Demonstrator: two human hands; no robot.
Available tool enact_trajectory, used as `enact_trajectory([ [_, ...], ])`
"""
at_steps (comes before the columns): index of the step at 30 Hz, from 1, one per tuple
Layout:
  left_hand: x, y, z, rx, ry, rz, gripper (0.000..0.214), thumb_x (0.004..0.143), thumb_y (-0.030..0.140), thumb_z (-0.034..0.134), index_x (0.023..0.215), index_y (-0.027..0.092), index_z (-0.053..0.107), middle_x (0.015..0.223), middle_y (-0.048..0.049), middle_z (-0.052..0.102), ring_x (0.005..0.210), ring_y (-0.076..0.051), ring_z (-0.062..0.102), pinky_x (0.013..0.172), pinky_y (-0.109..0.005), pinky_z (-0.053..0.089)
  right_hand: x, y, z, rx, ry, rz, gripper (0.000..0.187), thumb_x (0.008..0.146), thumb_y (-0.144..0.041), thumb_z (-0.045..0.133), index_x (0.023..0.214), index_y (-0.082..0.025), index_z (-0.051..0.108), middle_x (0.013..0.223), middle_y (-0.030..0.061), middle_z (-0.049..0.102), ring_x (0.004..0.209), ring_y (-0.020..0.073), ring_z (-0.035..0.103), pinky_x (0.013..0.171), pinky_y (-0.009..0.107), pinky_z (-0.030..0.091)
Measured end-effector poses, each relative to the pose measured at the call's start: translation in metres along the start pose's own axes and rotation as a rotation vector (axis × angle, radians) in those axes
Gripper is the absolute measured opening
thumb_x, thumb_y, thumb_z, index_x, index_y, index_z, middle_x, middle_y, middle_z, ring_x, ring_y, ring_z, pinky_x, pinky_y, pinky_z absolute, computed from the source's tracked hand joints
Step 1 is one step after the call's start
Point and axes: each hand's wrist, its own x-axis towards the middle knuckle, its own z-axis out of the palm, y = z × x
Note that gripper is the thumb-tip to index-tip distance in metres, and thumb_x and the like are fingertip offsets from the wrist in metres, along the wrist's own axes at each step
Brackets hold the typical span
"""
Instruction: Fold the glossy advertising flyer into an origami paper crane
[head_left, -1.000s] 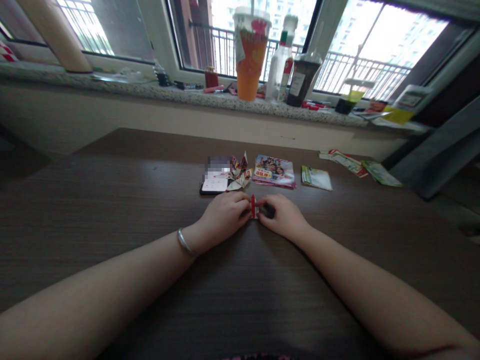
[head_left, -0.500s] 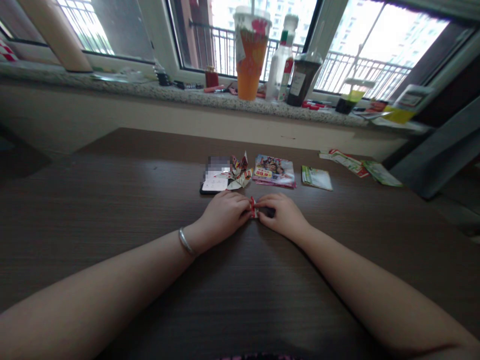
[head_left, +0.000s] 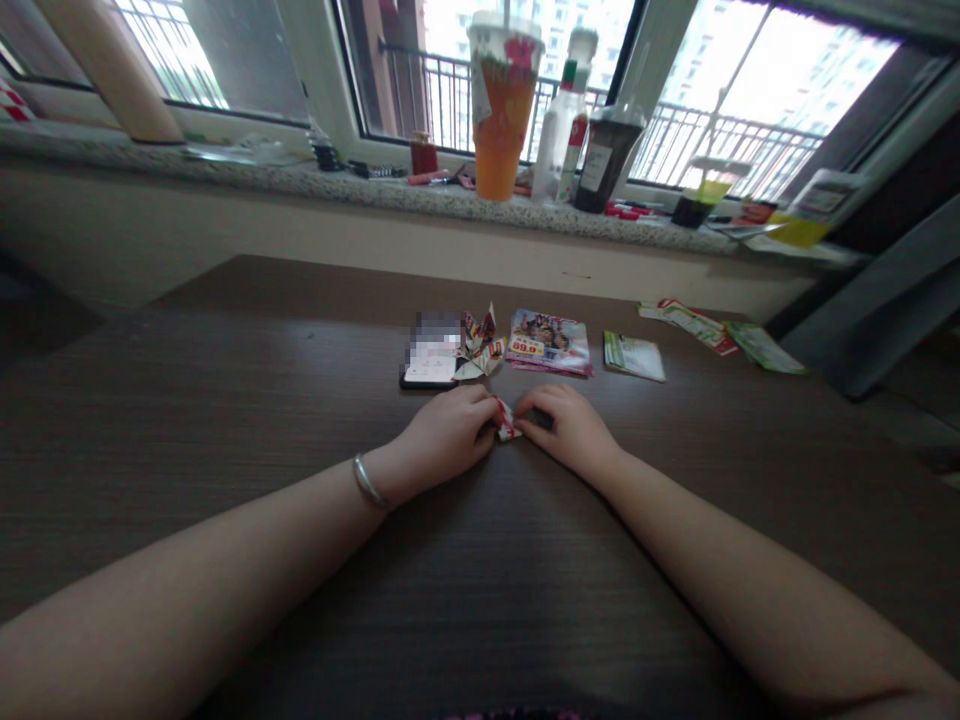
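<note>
A small folded piece of red and white printed paper [head_left: 507,422] lies between my hands at the middle of the table. My left hand [head_left: 454,425] grips its left side, fingers bent and thumb underneath. At its right edge, my right hand [head_left: 566,428] is closed in a pinch, with the fingertips touching the paper. Just beyond my left hand are a phone [head_left: 431,370] with a lit screen and a pointed folded-paper shape [head_left: 482,350]. Behind the paper sits a stack of printed leaflets [head_left: 550,342].
A smaller paper stack [head_left: 634,357] lies right of the leaflets, and loose paper strips [head_left: 701,325] are near the table's far right edge. On the windowsill [head_left: 420,195] stand a tall orange drink cup [head_left: 499,125], a clear bottle [head_left: 551,145] and a dark cup [head_left: 604,160].
The folded paper has turned and shows more of its surface. My left fingers have drawn back slightly to the left, leaving a wider gap between the hands.
</note>
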Motion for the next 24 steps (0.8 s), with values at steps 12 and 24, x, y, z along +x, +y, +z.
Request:
enact_trajectory([
  [12,-0.003,-0.002,0.003,-0.028,0.075,0.065,0.012,0.084,0.019,0.058,0.096,0.017,0.06,0.123,-0.011,0.058,0.113,-0.023,0.054,0.097,-0.04,0.046,-0.004,-0.013,-0.011,-0.136,-0.073,-0.041,0.031,0.077,-0.047,0.07,0.094,-0.021,0.064,0.097,0.0072,0.068,0.093,0.0244,0.058,0.081,0.037,0.043],
  [24,-0.002,-0.001,-0.003,0.172,0.047,0.06,0.013,0.087,0.026,0.057,0.085,0.016,0.064,0.084,-0.0066,0.062,0.083,-0.021,0.058,0.074,-0.033,0.045,-0.005,-0.022,-0.014,-0.155,-0.053,-0.051,0.011,0.08,-0.029,0.062,0.087,-0.02,0.062,0.092,0.0066,0.064,0.089,0.0228,0.054,0.079,0.035,0.044],
])
